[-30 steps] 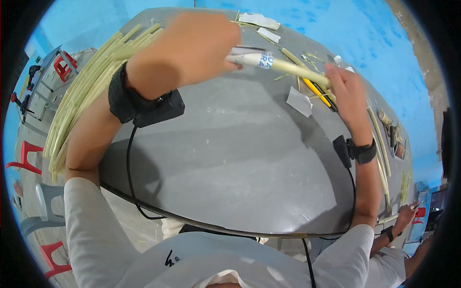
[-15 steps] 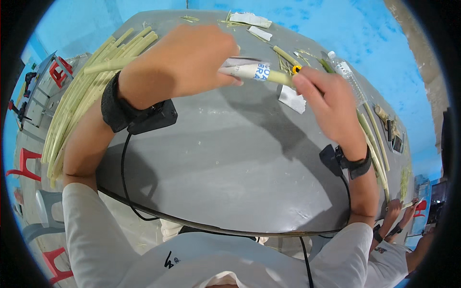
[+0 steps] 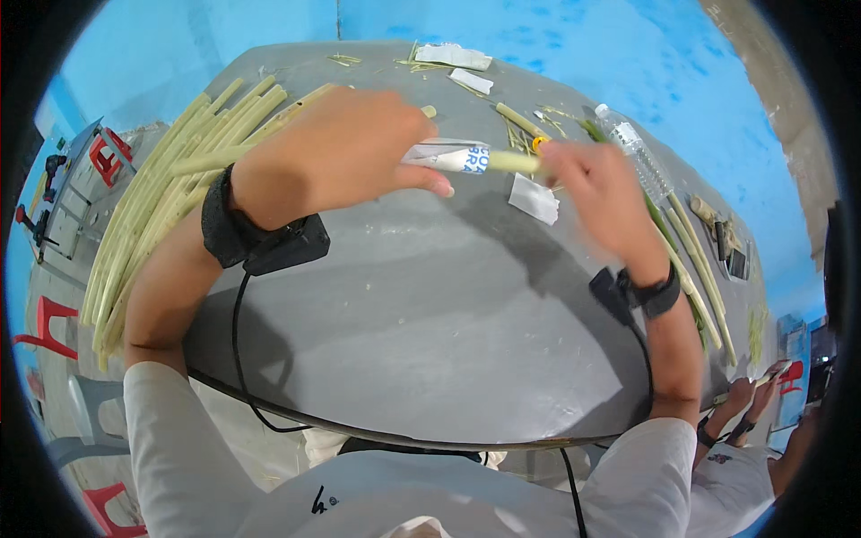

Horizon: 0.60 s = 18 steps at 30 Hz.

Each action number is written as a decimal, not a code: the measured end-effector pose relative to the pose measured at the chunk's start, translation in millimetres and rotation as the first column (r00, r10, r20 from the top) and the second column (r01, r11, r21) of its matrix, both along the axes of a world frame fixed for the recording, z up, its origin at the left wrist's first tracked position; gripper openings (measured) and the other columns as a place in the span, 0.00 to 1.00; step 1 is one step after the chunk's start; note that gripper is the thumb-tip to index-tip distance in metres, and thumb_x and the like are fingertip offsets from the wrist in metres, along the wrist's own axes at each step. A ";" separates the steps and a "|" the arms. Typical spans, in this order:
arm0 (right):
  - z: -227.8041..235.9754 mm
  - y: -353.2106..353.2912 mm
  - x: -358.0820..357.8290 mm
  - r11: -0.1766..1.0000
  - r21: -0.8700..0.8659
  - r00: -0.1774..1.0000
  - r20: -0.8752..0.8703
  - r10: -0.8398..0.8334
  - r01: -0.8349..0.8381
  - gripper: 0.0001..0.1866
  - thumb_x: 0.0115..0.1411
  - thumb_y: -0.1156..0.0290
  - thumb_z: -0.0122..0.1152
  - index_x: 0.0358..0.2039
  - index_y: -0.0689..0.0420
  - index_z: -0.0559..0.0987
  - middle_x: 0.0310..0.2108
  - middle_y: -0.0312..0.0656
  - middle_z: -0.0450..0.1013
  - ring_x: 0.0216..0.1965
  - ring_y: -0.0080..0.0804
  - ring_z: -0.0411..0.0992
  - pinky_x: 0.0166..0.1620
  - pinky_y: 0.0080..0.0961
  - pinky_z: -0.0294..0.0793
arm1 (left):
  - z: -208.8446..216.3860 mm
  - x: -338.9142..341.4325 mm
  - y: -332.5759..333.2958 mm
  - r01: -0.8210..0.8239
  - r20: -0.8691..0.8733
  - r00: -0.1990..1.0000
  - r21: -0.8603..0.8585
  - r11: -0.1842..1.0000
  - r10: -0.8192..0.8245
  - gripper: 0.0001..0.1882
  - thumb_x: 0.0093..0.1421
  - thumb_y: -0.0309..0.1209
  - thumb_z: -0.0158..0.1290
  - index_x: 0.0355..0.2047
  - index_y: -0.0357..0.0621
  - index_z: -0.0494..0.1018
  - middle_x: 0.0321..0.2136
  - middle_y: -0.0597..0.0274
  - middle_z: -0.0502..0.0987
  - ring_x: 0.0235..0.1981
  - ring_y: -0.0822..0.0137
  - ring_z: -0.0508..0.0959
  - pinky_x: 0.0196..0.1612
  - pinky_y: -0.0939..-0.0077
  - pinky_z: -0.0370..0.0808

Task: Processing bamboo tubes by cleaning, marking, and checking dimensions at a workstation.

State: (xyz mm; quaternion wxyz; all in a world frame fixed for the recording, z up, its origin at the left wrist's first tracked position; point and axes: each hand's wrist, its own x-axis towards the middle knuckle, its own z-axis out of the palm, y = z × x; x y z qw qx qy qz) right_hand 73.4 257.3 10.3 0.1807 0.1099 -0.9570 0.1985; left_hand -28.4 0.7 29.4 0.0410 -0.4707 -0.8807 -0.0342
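Note:
My left hand is closed around a folded piece of white-backed sandpaper with blue print. The paper wraps a pale, peeled stalk; the left thumb is lifted off it. A pale length beyond my left wrist, lying in line, looks like the same stalk. My right hand, blurred, grips the stalk's right end, its fingertips partly hidden. Just behind those fingers a small yellow-orange object shows. Left of my left forearm lies a pile of long pale stalks.
White paper scraps and fibre shavings lie on the grey table. Toward the right are a clear plastic bottle, longer stalks and a phone-like object. A co-worker's hands are at lower right. Cables hang from my wrist straps.
Both hands and the stalk sit slightly lower in the view, which has itself shifted. My left thumb has come away from the paper. Another stalk now shows behind my left hand.

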 end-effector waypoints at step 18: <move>-43.3 65.0 -28.3 0.959 0.056 0.836 0.478 -0.270 0.278 0.33 0.69 0.43 0.46 0.27 0.63 0.79 0.24 0.46 0.73 0.30 0.42 0.71 0.38 0.38 0.69 | -41.3 -52.0 9.0 0.122 0.613 0.788 -0.228 0.966 0.046 0.31 0.60 0.59 0.59 0.27 0.39 0.73 0.17 0.65 0.72 0.15 0.71 0.70 0.20 0.74 0.67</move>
